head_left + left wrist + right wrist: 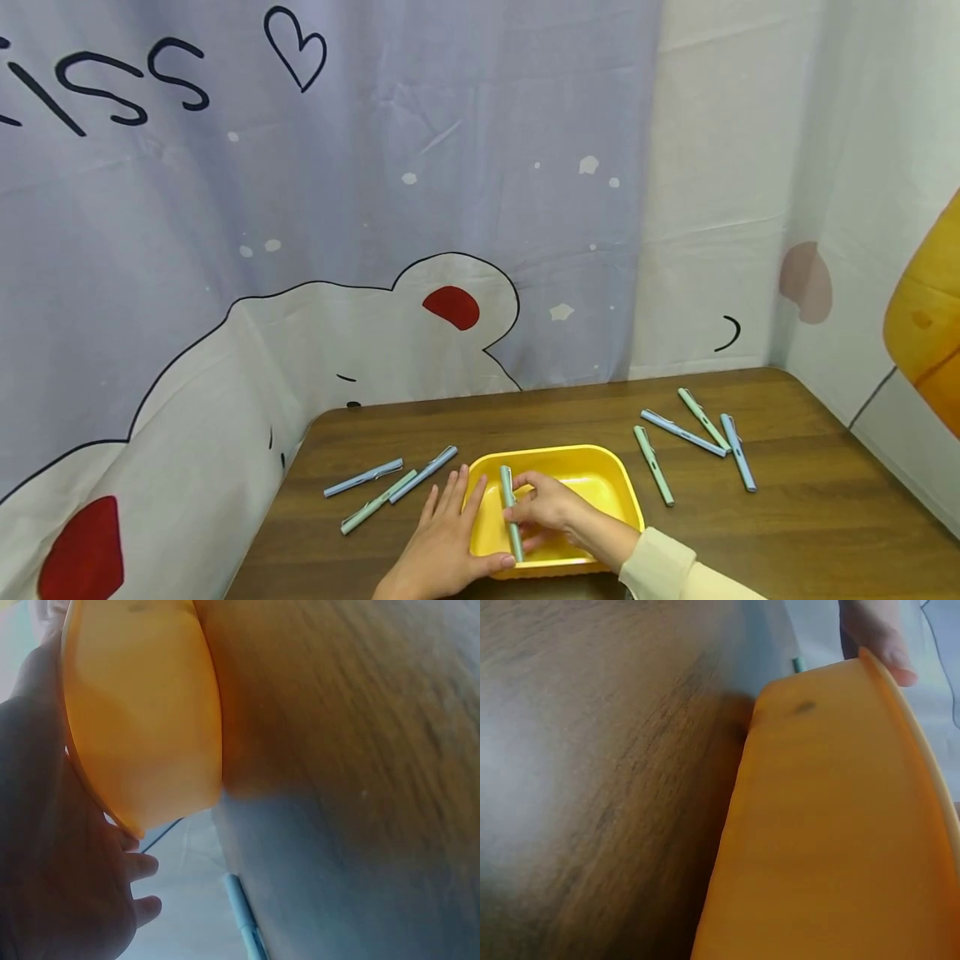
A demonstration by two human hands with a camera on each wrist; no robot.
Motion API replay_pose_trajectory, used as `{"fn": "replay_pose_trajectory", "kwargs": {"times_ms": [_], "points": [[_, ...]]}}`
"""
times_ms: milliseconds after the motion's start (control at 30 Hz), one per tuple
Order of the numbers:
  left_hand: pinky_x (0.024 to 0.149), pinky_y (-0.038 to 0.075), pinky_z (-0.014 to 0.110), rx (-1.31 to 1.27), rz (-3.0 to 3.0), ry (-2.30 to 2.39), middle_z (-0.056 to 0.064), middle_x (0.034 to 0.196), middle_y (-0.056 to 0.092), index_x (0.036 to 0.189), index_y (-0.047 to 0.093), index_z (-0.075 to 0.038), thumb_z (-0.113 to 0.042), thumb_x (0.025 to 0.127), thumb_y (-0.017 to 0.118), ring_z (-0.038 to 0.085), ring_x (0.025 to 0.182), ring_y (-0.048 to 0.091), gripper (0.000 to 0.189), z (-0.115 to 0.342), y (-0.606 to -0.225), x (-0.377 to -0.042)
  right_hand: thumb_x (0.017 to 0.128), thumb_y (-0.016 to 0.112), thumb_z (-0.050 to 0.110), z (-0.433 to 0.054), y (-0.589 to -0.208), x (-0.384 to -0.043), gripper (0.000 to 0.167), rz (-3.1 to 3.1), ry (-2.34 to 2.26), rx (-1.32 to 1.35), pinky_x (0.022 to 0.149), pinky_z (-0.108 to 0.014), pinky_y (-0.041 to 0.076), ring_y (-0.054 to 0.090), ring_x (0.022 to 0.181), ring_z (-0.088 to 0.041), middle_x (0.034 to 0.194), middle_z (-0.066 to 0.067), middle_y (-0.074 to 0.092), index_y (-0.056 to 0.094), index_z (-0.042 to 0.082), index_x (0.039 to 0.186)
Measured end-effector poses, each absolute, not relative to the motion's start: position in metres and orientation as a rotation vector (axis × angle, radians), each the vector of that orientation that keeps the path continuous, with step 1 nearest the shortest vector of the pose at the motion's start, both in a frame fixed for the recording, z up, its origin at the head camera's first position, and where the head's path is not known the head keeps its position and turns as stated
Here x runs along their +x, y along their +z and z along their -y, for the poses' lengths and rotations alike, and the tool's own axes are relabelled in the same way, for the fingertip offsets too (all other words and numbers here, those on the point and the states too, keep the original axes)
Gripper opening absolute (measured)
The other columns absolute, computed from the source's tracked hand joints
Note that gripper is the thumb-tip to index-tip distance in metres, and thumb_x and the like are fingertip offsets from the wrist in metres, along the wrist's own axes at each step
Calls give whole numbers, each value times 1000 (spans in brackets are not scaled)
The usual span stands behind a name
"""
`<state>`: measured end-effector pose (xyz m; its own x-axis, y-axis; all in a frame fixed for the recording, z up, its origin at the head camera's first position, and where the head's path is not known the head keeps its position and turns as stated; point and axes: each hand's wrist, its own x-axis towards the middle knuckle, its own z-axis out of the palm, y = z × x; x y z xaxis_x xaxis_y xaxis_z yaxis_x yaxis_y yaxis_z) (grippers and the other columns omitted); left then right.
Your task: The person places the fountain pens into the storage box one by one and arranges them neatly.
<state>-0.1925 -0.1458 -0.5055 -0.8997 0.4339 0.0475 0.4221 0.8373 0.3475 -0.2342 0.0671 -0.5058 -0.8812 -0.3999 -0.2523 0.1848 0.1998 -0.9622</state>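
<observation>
A light green pen (507, 485) stands lengthwise over the left part of a yellow plastic tray (564, 451). My right hand (553, 505) pinches it between thumb and fingers, inside the tray's rim. Spread over the tray's left edge is my left hand (441, 540), fingers straight, its thumb at the front rim near the pen's lower end. The left wrist view has the tray's outer wall (142, 712) beside the dark left hand (67, 855). In the right wrist view the tray wall (832, 810) fills much of the picture, and the pen is hidden.
Left of the tray lie two blue pens (363, 477) and a green pen (378, 502). To the right are a green pen (654, 467), two blue pens (738, 454) and another green pen (703, 419). A printed curtain (420, 167) hangs behind the wooden table (555, 410).
</observation>
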Motion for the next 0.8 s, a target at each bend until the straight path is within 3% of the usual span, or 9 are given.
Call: {"fn": "replay_pose_trajectory", "kwargs": {"times_ms": [533,800], "points": [[120,11,66,705,-2973,532,18,169,7,162,22,-12,-80,85,55,40,155,7,109,147,-505,-194,83,80,-2,-38,-502,-236,41,-2246,-1552,-83,53,-34,60,68,57,-18,81,-15,62,56,-4,116],[119,10,67,695,-2960,536,16,169,4,163,20,-13,-82,84,53,39,155,5,110,146,-505,-194,82,82,1,-34,-503,-236,39,-2341,-1457,-127,48,-27,57,68,49,-16,65,-12,67,57,-3,112]]}}
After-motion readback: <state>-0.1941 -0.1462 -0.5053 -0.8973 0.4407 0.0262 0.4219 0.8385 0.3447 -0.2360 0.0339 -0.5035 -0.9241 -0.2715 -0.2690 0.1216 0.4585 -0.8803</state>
